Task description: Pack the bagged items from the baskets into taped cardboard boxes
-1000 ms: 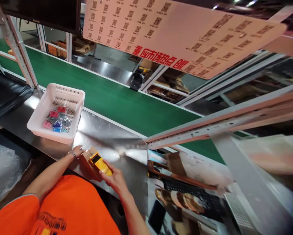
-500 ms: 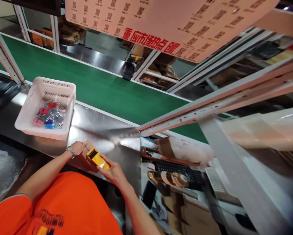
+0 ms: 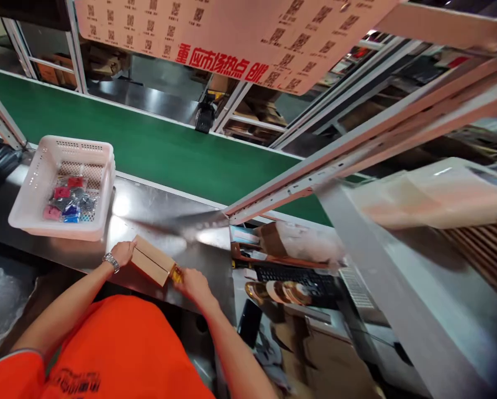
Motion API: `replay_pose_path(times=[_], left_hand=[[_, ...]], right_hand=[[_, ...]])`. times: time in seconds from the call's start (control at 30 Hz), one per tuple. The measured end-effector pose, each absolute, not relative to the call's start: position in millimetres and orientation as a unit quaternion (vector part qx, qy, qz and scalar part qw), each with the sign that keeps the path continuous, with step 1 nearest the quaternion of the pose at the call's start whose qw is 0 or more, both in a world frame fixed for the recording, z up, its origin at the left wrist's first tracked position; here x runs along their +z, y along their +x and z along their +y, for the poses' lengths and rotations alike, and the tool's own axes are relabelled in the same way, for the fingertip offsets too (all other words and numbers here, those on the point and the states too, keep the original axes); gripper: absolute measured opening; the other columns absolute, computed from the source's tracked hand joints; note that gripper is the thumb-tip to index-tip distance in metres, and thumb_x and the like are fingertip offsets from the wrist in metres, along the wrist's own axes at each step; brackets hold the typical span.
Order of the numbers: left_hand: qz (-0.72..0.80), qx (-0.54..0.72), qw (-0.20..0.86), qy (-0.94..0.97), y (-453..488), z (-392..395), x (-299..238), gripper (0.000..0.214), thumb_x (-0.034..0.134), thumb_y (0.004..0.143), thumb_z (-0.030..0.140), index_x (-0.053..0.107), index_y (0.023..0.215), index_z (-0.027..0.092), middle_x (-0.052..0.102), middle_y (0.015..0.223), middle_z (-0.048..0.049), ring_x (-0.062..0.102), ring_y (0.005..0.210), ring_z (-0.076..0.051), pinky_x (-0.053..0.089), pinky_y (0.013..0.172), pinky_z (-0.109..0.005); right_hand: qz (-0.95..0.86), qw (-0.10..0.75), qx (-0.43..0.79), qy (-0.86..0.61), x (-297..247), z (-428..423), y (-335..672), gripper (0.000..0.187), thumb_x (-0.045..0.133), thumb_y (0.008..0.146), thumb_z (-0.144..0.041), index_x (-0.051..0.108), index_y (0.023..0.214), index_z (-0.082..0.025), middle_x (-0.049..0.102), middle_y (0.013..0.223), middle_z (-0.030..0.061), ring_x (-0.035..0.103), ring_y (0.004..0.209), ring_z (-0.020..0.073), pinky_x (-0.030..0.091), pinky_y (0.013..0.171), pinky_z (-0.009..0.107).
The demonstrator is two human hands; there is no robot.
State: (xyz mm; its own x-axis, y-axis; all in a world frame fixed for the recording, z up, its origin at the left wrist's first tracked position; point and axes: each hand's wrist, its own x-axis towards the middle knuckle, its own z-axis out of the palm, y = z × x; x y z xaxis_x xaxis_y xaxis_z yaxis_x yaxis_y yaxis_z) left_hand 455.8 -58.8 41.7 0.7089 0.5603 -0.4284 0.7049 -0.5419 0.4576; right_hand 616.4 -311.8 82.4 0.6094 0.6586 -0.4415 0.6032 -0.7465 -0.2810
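Observation:
A small brown cardboard box (image 3: 150,262) lies on the metal bench, its top seam running lengthwise. My left hand (image 3: 123,252), with a watch on the wrist, grips the box at its left end. At the box's right end, my right hand (image 3: 193,284) is closed around a yellow tape dispenser (image 3: 175,274), mostly covered by the fingers and pressed close to the box edge. Left of the box stands a white plastic basket (image 3: 61,231) with several small clear bags (image 3: 76,198) bearing red, pink and blue labels.
Behind the metal bench (image 3: 148,208) runs a green conveyor belt (image 3: 165,155). A white metal post (image 3: 290,191) slants up on the right. Beyond it are a keyboard (image 3: 281,275), tape rolls (image 3: 273,292) and cardboard. A board with codes (image 3: 215,33) hangs overhead.
The yellow tape dispenser has moved from over the box's top to its right end, uncovering the top and its seam. The whole view has shifted slightly.

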Motion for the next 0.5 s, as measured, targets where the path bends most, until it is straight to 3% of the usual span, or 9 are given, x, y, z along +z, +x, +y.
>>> replay_pose_path(times=[0.1,0.2,0.3,0.37,0.43,0.5], left_hand=[[0.392,-0.106,0.312,0.859,454.6,-61.4,41.6,0.069,0.021,0.115,0.046,0.081,0.107,0.014,0.081,0.119,-0.0237,0.076,0.118,-0.033,0.053,0.104,-0.039],[0.412,-0.092,0.332,0.844,456.7,-69.7,40.7,0.068,0.021,0.114,0.044,0.081,0.110,0.013,0.079,0.122,-0.0263,0.074,0.122,-0.036,0.051,0.108,-0.045],[0.432,-0.076,0.367,0.820,461.4,-81.9,41.5,0.057,0.029,0.113,0.040,0.080,0.113,0.014,0.079,0.121,-0.0256,0.072,0.126,-0.038,0.048,0.113,-0.051],[0.453,-0.059,0.397,0.796,464.8,-89.8,43.8,0.050,0.035,0.111,0.039,0.079,0.108,0.016,0.080,0.119,-0.0239,0.070,0.128,-0.039,0.046,0.116,-0.052],[0.474,-0.035,0.437,0.763,467.1,-96.0,47.3,0.047,0.041,0.110,0.044,0.078,0.100,0.018,0.080,0.113,-0.0213,0.069,0.128,-0.038,0.046,0.115,-0.050],[0.492,-0.007,0.485,0.723,467.2,-101.1,51.8,0.051,0.044,0.107,0.054,0.076,0.091,0.019,0.080,0.100,-0.0180,0.072,0.120,-0.037,0.051,0.109,-0.047]], right_hand=[[-0.303,0.075,0.219,-0.925,54.1,-313.3,639.1,0.070,0.077,0.089,-0.031,0.060,0.157,-0.020,0.082,0.114,0.0192,0.078,0.102,0.0327,0.054,0.091,0.040],[-0.243,0.198,0.201,-0.928,30.4,-329.3,660.2,0.086,0.079,0.087,-0.032,0.049,0.163,-0.009,0.078,0.122,0.0248,0.074,0.115,0.0386,0.051,0.104,0.047],[-0.214,0.304,0.190,-0.909,13.8,-335.9,666.0,0.083,0.073,0.088,-0.048,0.056,0.154,0.001,0.070,0.137,0.0338,0.060,0.139,0.0469,0.040,0.119,0.055],[-0.205,0.368,0.208,-0.883,5.8,-328.6,659.0,0.083,0.058,0.093,-0.067,0.063,0.145,-0.002,0.067,0.143,0.0327,0.056,0.144,0.0450,0.041,0.120,0.054],[-0.193,0.428,0.255,-0.845,-0.2,-313.7,645.0,0.088,0.034,0.095,-0.082,0.072,0.129,-0.011,0.077,0.128,0.0262,0.068,0.131,0.0408,0.053,0.108,0.053],[-0.161,0.490,0.340,-0.786,-3.7,-297.5,628.1,0.093,0.018,0.093,-0.088,0.077,0.108,-0.018,0.083,0.097,0.0181,0.078,0.108,0.0376,0.060,0.093,0.052]])
